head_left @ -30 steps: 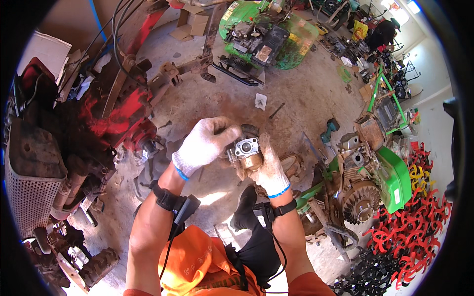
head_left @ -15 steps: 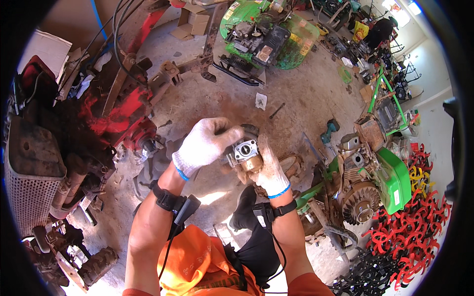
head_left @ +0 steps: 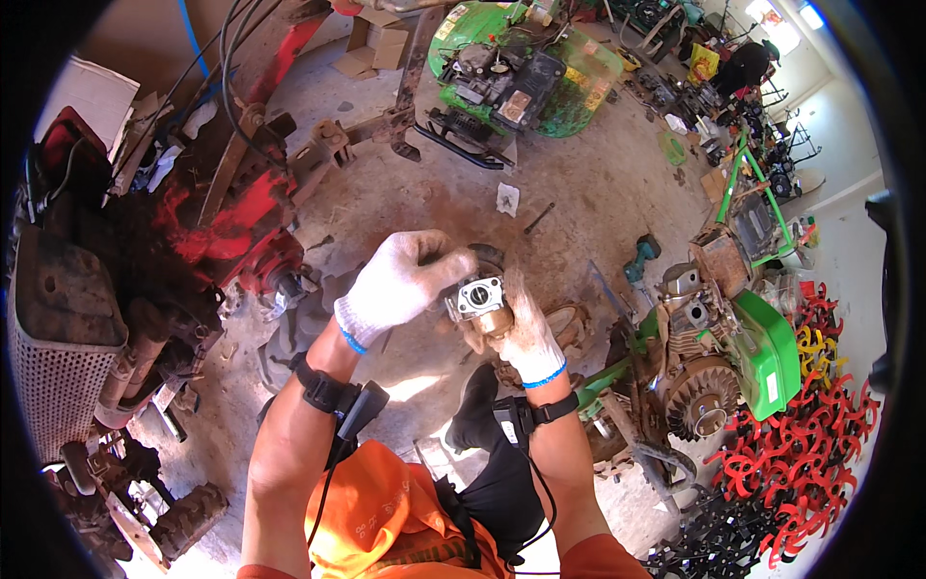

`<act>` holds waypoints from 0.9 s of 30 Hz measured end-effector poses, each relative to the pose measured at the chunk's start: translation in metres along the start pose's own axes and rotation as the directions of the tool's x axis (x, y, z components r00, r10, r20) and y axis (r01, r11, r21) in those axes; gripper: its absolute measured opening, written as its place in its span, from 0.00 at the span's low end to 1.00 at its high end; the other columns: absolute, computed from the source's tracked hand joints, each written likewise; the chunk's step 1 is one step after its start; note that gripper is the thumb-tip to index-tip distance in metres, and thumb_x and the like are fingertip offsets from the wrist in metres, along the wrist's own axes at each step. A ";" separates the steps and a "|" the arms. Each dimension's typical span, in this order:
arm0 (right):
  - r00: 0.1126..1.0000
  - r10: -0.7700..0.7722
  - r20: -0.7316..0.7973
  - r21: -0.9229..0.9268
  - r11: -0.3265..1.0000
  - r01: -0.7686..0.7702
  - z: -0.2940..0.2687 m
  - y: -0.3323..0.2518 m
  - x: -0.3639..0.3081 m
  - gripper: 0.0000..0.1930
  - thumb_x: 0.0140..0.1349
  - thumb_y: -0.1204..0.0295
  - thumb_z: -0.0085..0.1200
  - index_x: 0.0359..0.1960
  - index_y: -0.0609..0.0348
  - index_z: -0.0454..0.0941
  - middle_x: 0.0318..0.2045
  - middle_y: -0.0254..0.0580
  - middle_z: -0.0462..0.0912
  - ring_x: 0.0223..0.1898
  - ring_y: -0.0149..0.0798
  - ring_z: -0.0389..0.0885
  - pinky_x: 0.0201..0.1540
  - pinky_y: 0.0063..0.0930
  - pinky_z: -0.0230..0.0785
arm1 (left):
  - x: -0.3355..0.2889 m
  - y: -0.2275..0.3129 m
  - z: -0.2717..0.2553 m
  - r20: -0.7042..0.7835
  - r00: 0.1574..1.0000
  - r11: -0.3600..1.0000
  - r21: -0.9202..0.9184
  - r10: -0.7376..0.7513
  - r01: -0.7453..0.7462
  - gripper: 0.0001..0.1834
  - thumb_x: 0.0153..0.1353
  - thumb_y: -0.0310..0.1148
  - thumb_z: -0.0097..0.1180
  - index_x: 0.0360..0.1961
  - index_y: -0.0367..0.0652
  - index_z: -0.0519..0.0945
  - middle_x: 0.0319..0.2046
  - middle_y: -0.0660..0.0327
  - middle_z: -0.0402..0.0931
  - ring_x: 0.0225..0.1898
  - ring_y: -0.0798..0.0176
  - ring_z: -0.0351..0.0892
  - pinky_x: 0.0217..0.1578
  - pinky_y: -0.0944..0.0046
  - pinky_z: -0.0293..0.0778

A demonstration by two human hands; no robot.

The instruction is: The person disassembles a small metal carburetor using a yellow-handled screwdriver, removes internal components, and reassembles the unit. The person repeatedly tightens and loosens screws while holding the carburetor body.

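A small carburetor (head_left: pixel 481 296) is held up in front of me, its silver flange with a round dark bore turned toward me and a brass-coloured bowl below. My right hand (head_left: pixel 526 328), in a white knit glove soiled at the fingers, wraps around its right side and underside. From the left, my gloved left hand (head_left: pixel 405 282) pinches at the carburetor's upper left edge; its fingertips are partly hidden. A dark rounded part (head_left: pixel 488 257) shows just behind the carburetor, between the two hands.
On the right stands an engine (head_left: pixel 699 338) with a finned flywheel and green tank (head_left: pixel 770 355), beside a pile of red curved blades (head_left: pixel 801 454). A teal power tool (head_left: pixel 643 257) lies on the floor. Red machinery (head_left: pixel 227 227) fills the left; a green machine (head_left: pixel 521 72) stands ahead.
Both hands keep their hold on the carburetor, which has tilted very slightly. Otherwise the view has only shifted a little.
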State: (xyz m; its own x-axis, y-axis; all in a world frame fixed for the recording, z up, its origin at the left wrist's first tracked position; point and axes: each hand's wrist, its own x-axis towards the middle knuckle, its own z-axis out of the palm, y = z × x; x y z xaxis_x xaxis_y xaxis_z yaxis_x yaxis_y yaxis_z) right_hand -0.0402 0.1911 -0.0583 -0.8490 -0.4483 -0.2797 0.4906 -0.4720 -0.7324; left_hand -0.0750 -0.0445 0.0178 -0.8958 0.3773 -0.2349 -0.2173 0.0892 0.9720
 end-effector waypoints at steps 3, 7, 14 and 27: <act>0.997 -0.073 -0.008 -0.089 0.993 0.072 -0.003 0.001 -0.002 0.45 0.76 0.31 0.53 0.74 0.62 0.71 0.51 0.43 0.88 0.42 0.37 0.91 0.32 0.28 0.83 | -0.002 0.003 0.001 0.032 0.999 0.999 -0.041 0.019 -0.017 0.16 0.76 0.37 0.68 0.49 0.32 0.86 0.36 0.62 0.85 0.35 0.71 0.84 0.33 0.67 0.81; 0.985 -0.120 0.127 -0.109 0.985 0.134 -0.010 0.000 0.000 0.48 0.74 0.32 0.58 0.78 0.61 0.67 0.53 0.41 0.87 0.44 0.34 0.89 0.37 0.27 0.82 | -0.007 0.006 0.005 0.073 0.995 0.980 -0.191 0.071 -0.056 0.15 0.76 0.35 0.69 0.50 0.30 0.85 0.39 0.59 0.87 0.37 0.68 0.87 0.36 0.66 0.85; 0.991 -0.130 0.043 -0.004 0.991 0.131 -0.014 0.007 -0.004 0.51 0.71 0.32 0.60 0.81 0.58 0.63 0.57 0.43 0.86 0.46 0.37 0.89 0.36 0.29 0.82 | -0.009 0.006 0.010 0.070 0.989 0.970 -0.218 0.128 -0.110 0.15 0.75 0.36 0.70 0.49 0.33 0.87 0.36 0.62 0.87 0.33 0.70 0.86 0.32 0.67 0.84; 0.986 0.108 -0.127 0.474 0.880 -0.035 -0.020 0.003 -0.001 0.51 0.67 0.22 0.54 0.68 0.62 0.77 0.53 0.63 0.88 0.39 0.62 0.90 0.28 0.50 0.82 | -0.001 0.010 0.014 -0.008 0.991 0.991 -0.012 0.136 -0.136 0.17 0.74 0.40 0.69 0.42 0.33 0.88 0.26 0.59 0.85 0.24 0.70 0.85 0.24 0.63 0.80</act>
State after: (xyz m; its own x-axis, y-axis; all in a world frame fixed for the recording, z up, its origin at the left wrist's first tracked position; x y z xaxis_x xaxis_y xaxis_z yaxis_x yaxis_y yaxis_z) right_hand -0.0418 0.2055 -0.0725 -0.8093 -0.3962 -0.4337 0.5542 -0.7596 -0.3403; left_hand -0.0704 -0.0308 0.0283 -0.9200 0.3787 -0.1008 -0.0981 0.0264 0.9948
